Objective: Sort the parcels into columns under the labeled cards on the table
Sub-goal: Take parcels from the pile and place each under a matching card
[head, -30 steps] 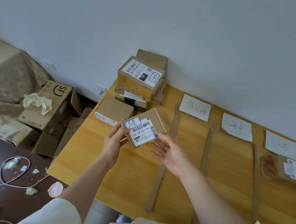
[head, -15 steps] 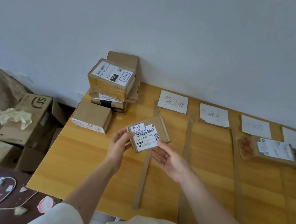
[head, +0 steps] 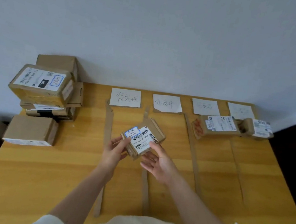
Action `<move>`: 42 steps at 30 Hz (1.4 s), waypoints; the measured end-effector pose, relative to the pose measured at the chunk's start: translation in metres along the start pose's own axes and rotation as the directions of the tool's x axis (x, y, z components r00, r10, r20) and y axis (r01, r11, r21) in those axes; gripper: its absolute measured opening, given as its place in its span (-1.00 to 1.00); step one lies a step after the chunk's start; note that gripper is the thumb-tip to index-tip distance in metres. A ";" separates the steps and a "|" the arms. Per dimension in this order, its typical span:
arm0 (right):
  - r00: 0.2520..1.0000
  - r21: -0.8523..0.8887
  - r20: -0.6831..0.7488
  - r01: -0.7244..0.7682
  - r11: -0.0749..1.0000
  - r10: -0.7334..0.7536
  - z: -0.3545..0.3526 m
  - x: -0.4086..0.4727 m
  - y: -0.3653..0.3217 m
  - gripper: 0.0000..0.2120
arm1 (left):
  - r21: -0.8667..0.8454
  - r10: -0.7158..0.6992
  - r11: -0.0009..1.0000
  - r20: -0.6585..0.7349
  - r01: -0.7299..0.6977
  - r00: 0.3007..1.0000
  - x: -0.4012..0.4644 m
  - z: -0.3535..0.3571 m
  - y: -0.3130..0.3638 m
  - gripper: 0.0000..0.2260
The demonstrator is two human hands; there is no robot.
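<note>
Both hands hold 1 small parcel (head: pixel 143 138) above the table (head: pixel 46 165): left hand (head: pixel 114 151) pinching its near-left edge, right hand (head: pixel 158 161) spread open beneath. It looks light, stiff cardboard, best gripped by opposite edges.

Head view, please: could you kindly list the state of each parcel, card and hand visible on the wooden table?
Small brown cardboard parcel with white barcode label: lifted, held in both hands.
Left hand: gripping the parcel's left edge.
Right hand: open-palmed, supporting the parcel's right side.
Stack of brown cardboard boxes: unsorted, at the table's far-left corner.
Four white handwritten cards: lying flat along the wall.
Long flat brown parcel: placed under the third card.
Small taped parcel: placed under the fourth card.
</note>
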State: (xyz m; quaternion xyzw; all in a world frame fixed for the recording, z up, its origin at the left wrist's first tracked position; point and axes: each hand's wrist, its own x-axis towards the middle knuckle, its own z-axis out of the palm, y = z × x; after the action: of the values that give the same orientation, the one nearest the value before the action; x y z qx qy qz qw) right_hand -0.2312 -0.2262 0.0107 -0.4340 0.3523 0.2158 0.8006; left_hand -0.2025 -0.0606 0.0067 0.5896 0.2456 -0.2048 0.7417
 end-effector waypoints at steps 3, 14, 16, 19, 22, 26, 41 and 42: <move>0.999 0.002 0.003 0.036 0.999 -0.036 -0.020 -0.005 -0.008 -0.43 | 0.035 -0.019 0.999 0.023 0.018 1.000 -0.001 0.029 -0.005 -0.60; 0.965 0.144 -0.208 0.191 0.971 -0.159 -0.103 -0.032 -0.047 -0.69 | 0.221 -0.049 0.975 0.042 0.038 0.998 -0.011 0.108 -0.031 -0.54; 0.930 0.168 -0.306 0.265 0.950 -0.205 -0.125 -0.038 -0.057 -0.72 | 0.265 -0.056 0.963 0.020 0.049 0.998 -0.009 0.120 -0.038 -0.58; 0.868 0.220 -0.436 0.359 0.907 -0.237 -0.157 -0.045 -0.075 -0.72 | 0.337 -0.076 0.939 0.020 0.065 0.997 -0.005 0.136 -0.047 -0.62; 0.797 0.222 -0.541 0.444 0.868 -0.269 -0.189 -0.049 -0.094 -0.75 | 0.403 -0.089 0.912 0.028 0.070 0.996 -0.001 0.153 -0.054 -0.61; 0.715 0.212 -0.650 0.496 0.842 -0.258 -0.233 -0.045 -0.119 -0.68 | 0.441 -0.096 0.894 0.025 0.075 0.995 0.002 0.176 -0.060 -0.62; 0.609 0.273 -0.787 0.491 0.827 -0.102 -0.338 -0.006 -0.185 -0.82 | 0.467 -0.085 0.879 -0.048 0.098 0.995 0.013 0.220 -0.076 -0.76; 0.606 0.276 -0.790 0.493 0.825 -0.098 -0.341 -0.004 -0.188 -0.83 | 0.470 -0.084 0.877 -0.054 0.100 0.995 0.014 0.221 -0.076 -0.76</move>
State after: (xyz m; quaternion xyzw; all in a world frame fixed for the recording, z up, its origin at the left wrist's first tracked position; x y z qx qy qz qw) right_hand -0.2394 -0.6149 -0.0124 -0.3302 0.6096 -0.2136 0.6883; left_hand -0.2097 -0.2930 -0.0199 0.7434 0.2280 -0.2838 0.5611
